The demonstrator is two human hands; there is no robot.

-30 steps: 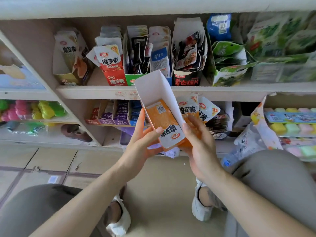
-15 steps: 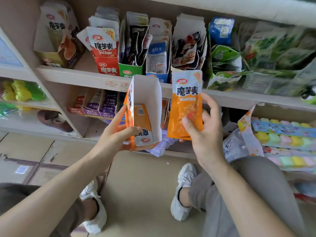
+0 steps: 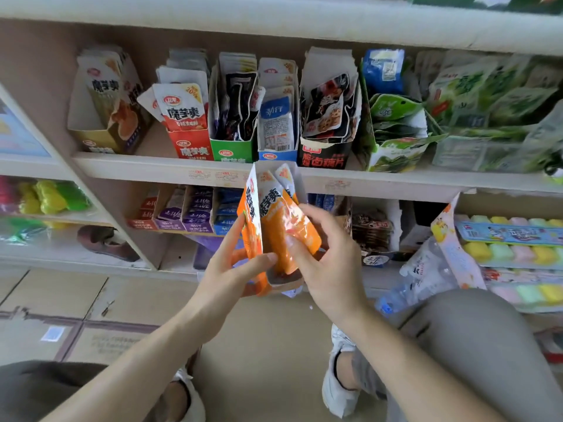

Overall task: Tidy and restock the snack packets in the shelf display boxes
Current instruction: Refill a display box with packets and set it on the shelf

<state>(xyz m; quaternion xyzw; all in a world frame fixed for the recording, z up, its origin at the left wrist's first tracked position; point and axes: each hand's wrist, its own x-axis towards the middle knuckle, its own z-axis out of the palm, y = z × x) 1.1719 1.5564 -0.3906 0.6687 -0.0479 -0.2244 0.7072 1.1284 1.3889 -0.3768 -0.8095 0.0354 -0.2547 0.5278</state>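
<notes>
An orange display box (image 3: 250,220) stands upright in front of the lower shelf, and my left hand (image 3: 231,269) grips it from the left, thumb across its front. Orange snack packets (image 3: 281,217) sit inside the box, their tops sticking out. My right hand (image 3: 326,263) grips these packets from the right, with its fingers curled on the front one. On the upper shelf (image 3: 170,170) stands a row of display boxes: a yellow one (image 3: 100,141), a red one (image 3: 190,147), a green one (image 3: 231,150), a blue one (image 3: 277,153) and a black one (image 3: 324,156).
Green packets (image 3: 457,117) crowd the upper shelf's right end. The lower shelf holds purple and blue boxes (image 3: 195,214), dark packets (image 3: 370,229) and pastel candy trays (image 3: 511,251). Flattened cardboard (image 3: 91,300) covers the floor. My knees and white shoes (image 3: 338,385) are below.
My right hand has brought the orange packets down from beside the box into it. The left hand still grips the box, which now stands edge-on to me.
</notes>
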